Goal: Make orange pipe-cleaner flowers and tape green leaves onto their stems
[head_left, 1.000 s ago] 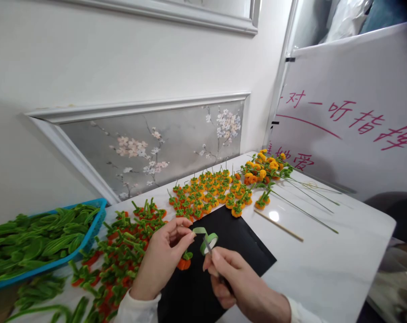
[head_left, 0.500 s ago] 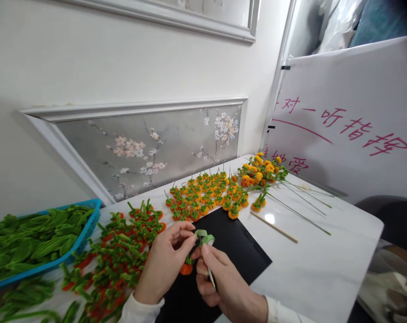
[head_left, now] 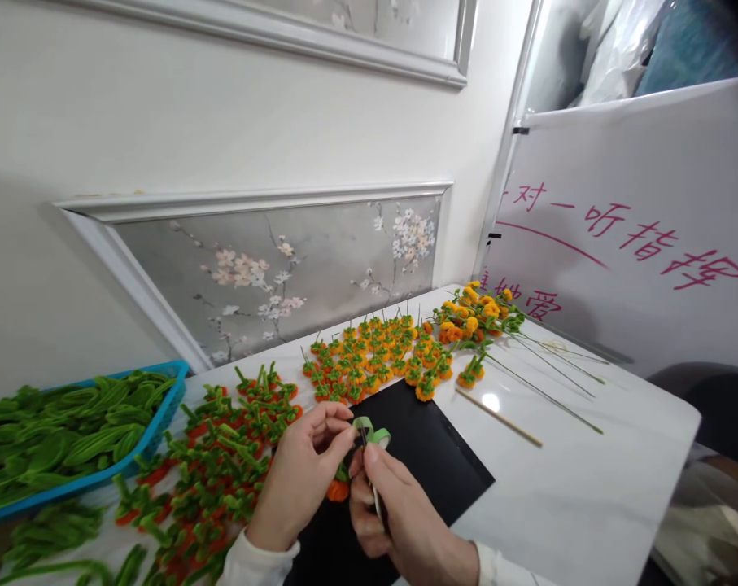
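Observation:
My left hand (head_left: 307, 472) is closed, its thumb and fingertips pinching one end of a green tape strip (head_left: 362, 423). The strip curls over to a small loop of the same tape (head_left: 379, 439) just above my right fingertips. In my closed right hand (head_left: 399, 505) is a slim metal tool (head_left: 377, 505), its dark narrow tip pointing up at the tape; its exact kind is partly hidden by the fingers. An orange fuzzy flower head (head_left: 338, 491) with green on top sits below and between my hands, over a black sheet (head_left: 433, 443).
Rows of red-and-green fuzzy pieces (head_left: 222, 456) cover the table's left side. Yellow-orange flower heads (head_left: 374, 350) stand behind, stemmed flowers (head_left: 475, 313) lie at the back right. A blue basket (head_left: 155, 431) holds green leaves. A wooden stick (head_left: 500, 417) lies right on the white table (head_left: 576, 472).
The metal tool has moved up, and its dark tip now shows against the green tape. My left hand stays pinched in about the same place. The view has shifted slightly.

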Demonstrator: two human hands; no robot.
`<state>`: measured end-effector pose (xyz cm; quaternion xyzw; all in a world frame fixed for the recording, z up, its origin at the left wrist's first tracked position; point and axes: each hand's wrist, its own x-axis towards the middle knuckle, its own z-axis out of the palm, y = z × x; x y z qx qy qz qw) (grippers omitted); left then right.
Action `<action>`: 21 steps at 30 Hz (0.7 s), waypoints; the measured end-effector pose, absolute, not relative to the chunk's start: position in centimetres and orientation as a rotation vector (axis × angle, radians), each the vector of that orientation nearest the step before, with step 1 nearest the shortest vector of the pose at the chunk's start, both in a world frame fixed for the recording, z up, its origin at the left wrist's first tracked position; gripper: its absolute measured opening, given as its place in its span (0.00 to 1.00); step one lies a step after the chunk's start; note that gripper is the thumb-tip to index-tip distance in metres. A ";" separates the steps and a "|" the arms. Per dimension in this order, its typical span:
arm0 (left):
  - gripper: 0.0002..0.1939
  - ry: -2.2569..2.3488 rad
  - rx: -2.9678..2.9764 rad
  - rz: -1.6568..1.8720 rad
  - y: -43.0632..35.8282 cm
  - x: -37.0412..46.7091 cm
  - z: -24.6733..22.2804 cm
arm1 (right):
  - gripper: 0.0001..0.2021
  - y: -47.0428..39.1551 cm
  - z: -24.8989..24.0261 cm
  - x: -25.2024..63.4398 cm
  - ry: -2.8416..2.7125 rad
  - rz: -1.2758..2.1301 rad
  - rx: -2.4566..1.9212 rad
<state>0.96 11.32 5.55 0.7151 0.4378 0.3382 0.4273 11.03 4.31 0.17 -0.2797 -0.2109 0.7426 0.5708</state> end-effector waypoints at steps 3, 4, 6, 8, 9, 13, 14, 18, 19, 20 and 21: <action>0.07 1.108 1.781 0.868 11.4 0.7 5.7 | 0.27 4.2 0.1 11.0 -0.485 1.756 -0.686; 0.07 1.112 1.786 0.868 11.4 0.6 5.7 | 0.27 4.2 0.0 11.0 -0.488 1.761 -0.692; 0.06 1.118 1.808 0.861 11.3 0.5 5.7 | 0.27 4.3 0.0 10.9 -0.498 1.766 -0.687; 0.06 1.127 1.843 0.845 11.1 0.6 5.7 | 0.27 4.4 0.0 10.8 -0.510 1.765 -0.675; 0.06 1.132 1.863 0.834 11.0 0.6 5.6 | 0.27 4.5 0.0 10.8 -0.514 1.764 -0.671; 0.05 1.146 1.911 0.799 10.8 0.8 5.4 | 0.28 4.5 0.1 10.8 -0.517 1.755 -0.677; 0.05 1.145 1.914 0.799 10.8 0.8 5.4 | 0.28 4.5 0.1 10.8 -0.520 1.755 -0.676; 0.06 1.164 1.914 0.815 10.8 0.6 5.5 | 0.28 4.4 -0.1 10.8 -0.540 1.747 -0.673; 0.06 1.173 1.918 0.814 10.8 0.6 5.6 | 0.28 4.4 -0.1 10.8 -0.542 1.748 -0.674; 0.06 1.182 1.924 0.810 10.8 0.6 5.7 | 0.28 4.5 -0.2 10.8 -0.543 1.750 -0.677; 0.05 1.188 1.933 0.805 10.7 0.5 5.8 | 0.28 4.5 -0.2 10.9 -0.544 1.751 -0.677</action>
